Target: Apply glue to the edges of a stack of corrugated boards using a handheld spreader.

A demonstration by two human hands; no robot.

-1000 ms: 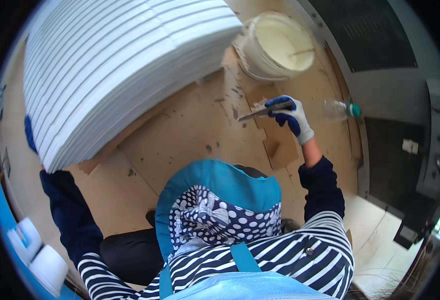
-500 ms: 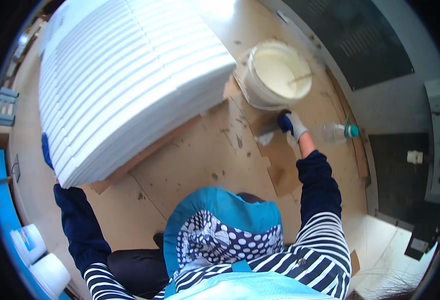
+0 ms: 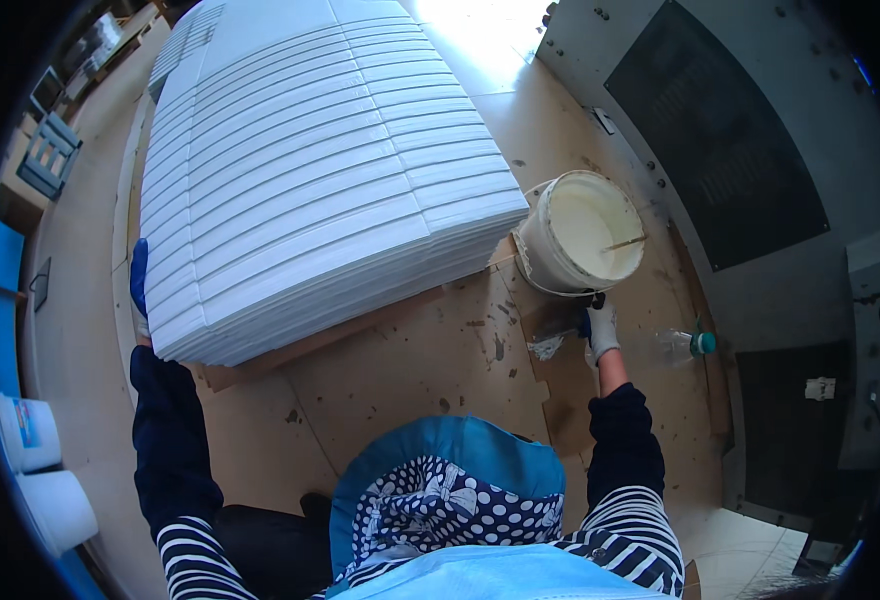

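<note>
While the white bucket [image 3: 580,232] holds pale paste and a stick, the gloved right hand [image 3: 601,328] beside it grips a scraper [image 3: 552,344]; the left hand's [image 3: 139,280] fingers are hidden.

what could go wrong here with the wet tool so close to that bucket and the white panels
1. The gloved right hand holds a wet flat tool over the brown cardboard sheet; drips may add to the stains already there.
2. The white plastic bucket of pale liquid sits right beside that hand; a bump might tip it toward the stack of white ribbed panels.
3. The clear plastic bottle lying nearby could get knocked or roll.
</note>
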